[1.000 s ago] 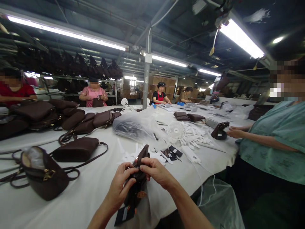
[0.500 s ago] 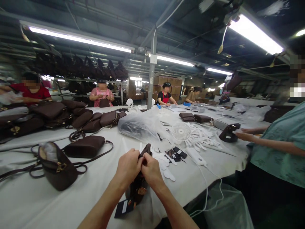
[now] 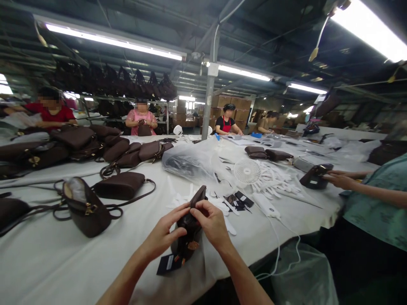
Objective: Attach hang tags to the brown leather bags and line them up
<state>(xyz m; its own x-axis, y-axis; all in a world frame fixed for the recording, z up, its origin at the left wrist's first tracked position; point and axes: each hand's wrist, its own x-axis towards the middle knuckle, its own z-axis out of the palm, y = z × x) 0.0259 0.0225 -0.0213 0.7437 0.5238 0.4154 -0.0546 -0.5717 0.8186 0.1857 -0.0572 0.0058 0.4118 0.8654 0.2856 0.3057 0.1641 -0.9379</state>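
Note:
A small dark brown handbag point(image 3: 190, 228) stands on the white-covered table in front of me, with a gold-coloured clasp and a black hang tag point(image 3: 168, 264) at its near end. My right hand point(image 3: 212, 222) pinches the bag's upper edge between thumb and fingers. Stretched fingers of my left hand point(image 3: 162, 233) rest against the top of the bag, the thumb held apart from them. To the left, an open brown bag point(image 3: 87, 214) with clear plastic in its mouth leans beside another brown bag point(image 3: 120, 185) lying on its side.
Brown bags are heaped at the far left. A plastic-wrapped bundle point(image 3: 190, 161), a white fan point(image 3: 247, 171), white glove-shaped pieces and black tags point(image 3: 238, 201) lie ahead. White cables run from a power strip point(image 3: 267, 206) over the table's edge. At right, a co-worker's hands hold a dark bag point(image 3: 314, 176).
My left hand has loosened from a closed grip at the bag's top, its fingers now extended. My right hand still pinches the edge. The view has shifted slightly left.

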